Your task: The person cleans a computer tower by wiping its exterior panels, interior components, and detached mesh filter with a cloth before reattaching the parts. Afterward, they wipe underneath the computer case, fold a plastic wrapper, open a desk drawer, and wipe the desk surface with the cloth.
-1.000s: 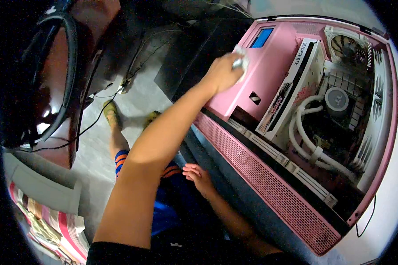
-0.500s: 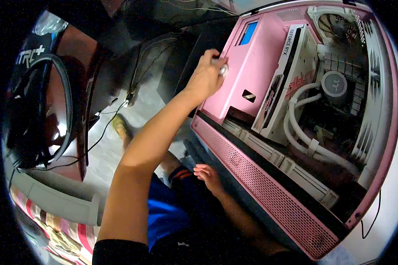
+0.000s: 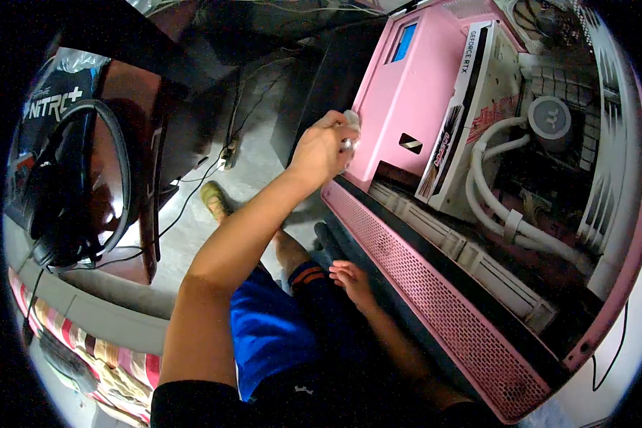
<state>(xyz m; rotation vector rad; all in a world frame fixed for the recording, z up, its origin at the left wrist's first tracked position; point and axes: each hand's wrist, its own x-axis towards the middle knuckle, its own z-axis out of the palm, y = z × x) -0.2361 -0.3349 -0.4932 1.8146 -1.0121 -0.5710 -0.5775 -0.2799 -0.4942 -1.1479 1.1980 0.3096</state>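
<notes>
A pink computer case [image 3: 399, 107] lies open at the right, its insides showing. My left hand [image 3: 319, 151] is closed around a crumpled white wipe [image 3: 350, 127], pressed against the left edge of the pink panel near its lower corner. Whether the wipe is cloth or tissue I cannot tell. Lower down, my right hand [image 3: 352, 279] hangs beside the perforated pink side strip [image 3: 435, 299], fingers loosely bent and apart, with nothing seen in it. Inside the case are a white graphics card [image 3: 464, 114] and a round cooler head [image 3: 549, 118] with white tubes [image 3: 488, 189].
Headphones [image 3: 110, 153] rest on a brown cabinet at the left, by a dark box [image 3: 57, 107] marked NITRO+. A black cable [image 3: 185, 207] runs from there across the grey floor. A striped cloth [image 3: 93, 349] is at lower left. A foot in a greenish shoe [image 3: 214, 201] stands on the floor.
My left hand has slid with the wipe down the panel's left edge toward its lower corner. The view has shifted slightly. My right hand stays low beside the case.
</notes>
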